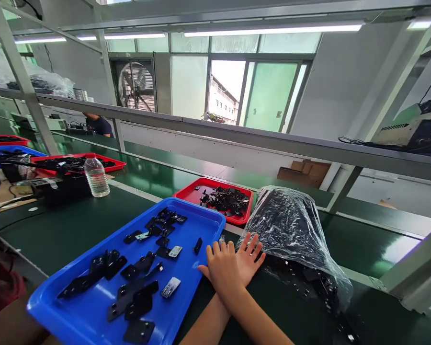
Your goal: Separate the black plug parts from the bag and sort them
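My forearms cross over the green bench. My right hand (222, 270) is on top, back up, its fingers stretched out and its thumb near the rim of the blue tray (204, 218). Beneath it lies my left hand (249, 263), palm up with fingers spread, close to the clear plastic bag (287, 220). Neither hand holds anything; the right one covers part of the left palm and wrist. Flat black parts with holes (140, 297) lie scattered in the blue tray, and a few pieces there look silvery (171, 287). Small black parts (319, 282) spill from the bag's mouth.
A red tray (249, 213) of small black parts stands behind the blue one. Further left are a plastic bottle (96, 179), a black device (62, 189) and another red tray (120, 165). A metal rail (215, 125) spans the bench. A person (99, 125) sits far left.
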A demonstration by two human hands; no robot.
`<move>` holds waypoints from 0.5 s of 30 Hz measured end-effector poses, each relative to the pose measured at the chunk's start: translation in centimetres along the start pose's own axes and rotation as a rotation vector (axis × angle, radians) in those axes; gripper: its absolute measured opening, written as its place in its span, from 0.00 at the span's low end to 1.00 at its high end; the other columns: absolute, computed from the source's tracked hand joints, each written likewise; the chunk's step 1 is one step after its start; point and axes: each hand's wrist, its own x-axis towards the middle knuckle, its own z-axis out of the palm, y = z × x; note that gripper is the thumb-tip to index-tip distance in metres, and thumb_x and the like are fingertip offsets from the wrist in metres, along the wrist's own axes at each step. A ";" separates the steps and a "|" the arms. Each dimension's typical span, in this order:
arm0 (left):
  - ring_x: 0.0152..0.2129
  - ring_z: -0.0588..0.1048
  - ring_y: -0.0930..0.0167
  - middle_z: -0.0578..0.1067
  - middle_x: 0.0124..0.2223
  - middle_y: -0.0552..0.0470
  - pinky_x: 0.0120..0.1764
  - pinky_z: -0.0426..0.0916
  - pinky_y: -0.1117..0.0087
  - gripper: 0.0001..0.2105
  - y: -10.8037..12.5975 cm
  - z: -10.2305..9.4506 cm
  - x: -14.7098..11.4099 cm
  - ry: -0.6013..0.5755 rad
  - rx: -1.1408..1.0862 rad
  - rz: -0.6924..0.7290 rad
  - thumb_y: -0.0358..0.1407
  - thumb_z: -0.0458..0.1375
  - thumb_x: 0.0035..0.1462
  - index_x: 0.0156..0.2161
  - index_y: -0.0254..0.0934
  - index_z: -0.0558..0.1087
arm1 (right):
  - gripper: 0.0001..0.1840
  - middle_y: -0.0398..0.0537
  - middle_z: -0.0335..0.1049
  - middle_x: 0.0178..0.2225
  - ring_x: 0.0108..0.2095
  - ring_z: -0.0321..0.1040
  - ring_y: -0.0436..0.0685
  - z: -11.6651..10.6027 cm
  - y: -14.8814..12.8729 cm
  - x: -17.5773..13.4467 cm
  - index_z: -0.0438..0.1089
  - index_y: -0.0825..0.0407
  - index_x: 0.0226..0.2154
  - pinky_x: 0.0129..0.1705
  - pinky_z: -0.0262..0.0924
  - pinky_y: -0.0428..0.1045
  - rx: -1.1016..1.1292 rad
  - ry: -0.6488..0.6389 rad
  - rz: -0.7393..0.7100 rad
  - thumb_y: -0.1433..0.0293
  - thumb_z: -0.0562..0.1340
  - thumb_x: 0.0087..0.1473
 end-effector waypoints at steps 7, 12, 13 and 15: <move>0.43 0.72 0.61 0.64 0.61 0.38 0.47 0.63 0.57 0.34 -3.0 0.0 -0.3 0.014 -0.006 -0.246 0.57 0.36 0.61 0.54 0.32 0.69 | 0.33 0.55 0.73 0.44 0.46 0.69 0.67 1.2 -4.7 -0.8 0.66 0.51 0.51 0.52 0.59 0.68 0.215 -0.205 -0.341 0.45 0.59 0.52; 0.41 0.72 0.61 0.67 0.59 0.39 0.46 0.61 0.58 0.32 -3.6 -0.4 -0.1 -0.015 0.024 -0.281 0.56 0.38 0.61 0.51 0.32 0.71 | 0.29 0.52 0.67 0.54 0.55 0.64 0.63 0.9 0.0 0.1 0.62 0.46 0.56 0.59 0.53 0.65 0.309 -0.130 -0.171 0.54 0.63 0.54; 0.41 0.72 0.61 0.68 0.57 0.38 0.46 0.60 0.58 0.31 -3.9 -0.5 -0.1 -0.025 0.027 -0.293 0.55 0.39 0.61 0.50 0.32 0.72 | 0.31 0.56 0.66 0.55 0.56 0.63 0.65 0.7 1.6 0.5 0.60 0.49 0.57 0.58 0.54 0.64 0.292 -0.130 -0.102 0.56 0.63 0.54; 0.40 0.72 0.60 0.70 0.54 0.36 0.48 0.59 0.55 0.29 -4.6 -0.7 -0.2 -0.045 0.029 -0.320 0.51 0.39 0.62 0.48 0.29 0.73 | 0.39 0.67 0.61 0.58 0.58 0.59 0.70 0.9 4.8 1.4 0.56 0.57 0.60 0.57 0.54 0.65 0.267 -0.179 -0.031 0.59 0.66 0.51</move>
